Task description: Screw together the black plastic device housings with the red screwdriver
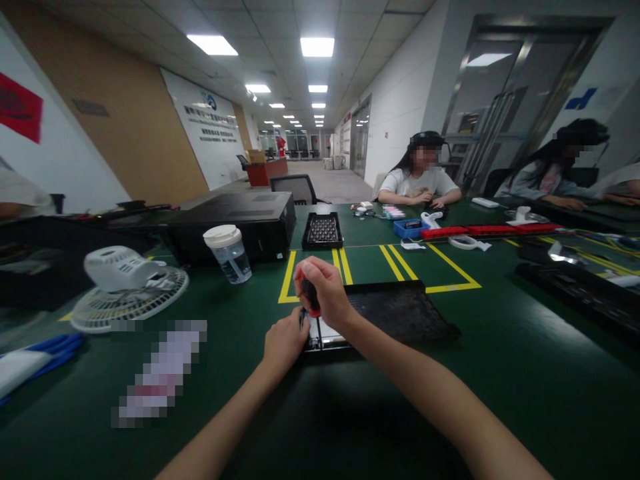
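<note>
1. The right hand [325,287] is wrapped tight around a red and black screwdriver [311,297], held straight up.
2. The left hand [285,343] sits just below it, fingers pinched near the tip, maybe touching it; that part is too small to tell.
3. The tip points down at a black tray [400,310] on the green table [500,373].
4. A small fan [125,287] lies far left.

Screwdriver [311,297] tip hidden behind the left hand [284,343]
</note>
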A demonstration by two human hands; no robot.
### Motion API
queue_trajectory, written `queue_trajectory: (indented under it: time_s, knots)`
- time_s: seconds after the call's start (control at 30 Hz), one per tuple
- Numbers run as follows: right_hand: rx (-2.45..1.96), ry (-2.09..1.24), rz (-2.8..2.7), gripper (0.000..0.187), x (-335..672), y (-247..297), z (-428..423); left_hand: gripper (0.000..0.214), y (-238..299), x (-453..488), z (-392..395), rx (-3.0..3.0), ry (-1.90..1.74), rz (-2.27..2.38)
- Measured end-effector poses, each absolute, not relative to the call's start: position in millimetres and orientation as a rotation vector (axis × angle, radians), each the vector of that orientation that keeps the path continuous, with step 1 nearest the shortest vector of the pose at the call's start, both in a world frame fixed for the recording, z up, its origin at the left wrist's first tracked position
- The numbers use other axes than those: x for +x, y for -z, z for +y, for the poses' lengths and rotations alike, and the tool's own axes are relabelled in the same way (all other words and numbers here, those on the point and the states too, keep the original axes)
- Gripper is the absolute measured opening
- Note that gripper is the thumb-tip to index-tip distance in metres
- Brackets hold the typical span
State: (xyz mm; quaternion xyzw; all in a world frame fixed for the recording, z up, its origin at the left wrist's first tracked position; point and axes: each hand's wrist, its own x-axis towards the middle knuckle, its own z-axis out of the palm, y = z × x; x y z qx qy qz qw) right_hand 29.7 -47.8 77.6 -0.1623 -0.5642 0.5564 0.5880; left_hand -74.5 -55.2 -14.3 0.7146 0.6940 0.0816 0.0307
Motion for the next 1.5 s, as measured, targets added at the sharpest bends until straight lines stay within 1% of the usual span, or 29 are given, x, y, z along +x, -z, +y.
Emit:
queue_trajectory:
  time_s: [0.37, 0.8, 1.33, 1.5]
  knots:
    - [-0.511, -1.168, -1.242, 0.022, 24, -81, -59, 0.035, 9, -74, -57, 2.189, -0.229, 2.114]
    - [-0.646, -1.004, -1.144, 0.026, 18, -79, -57, 0.036, 7, -74, -57, 2.165, -0.233, 2.092]
    - [-0.768, -0.972, -1.071, 0.024, 9, -81, -56, 0.040, 3, -75, -59, 2.183, -0.186, 2.077]
    - [-0.786, -0.873, -1.064, 0.026, 10, -78, -49, 0.038, 10, -76, -56, 2.192, -0.244, 2.084]
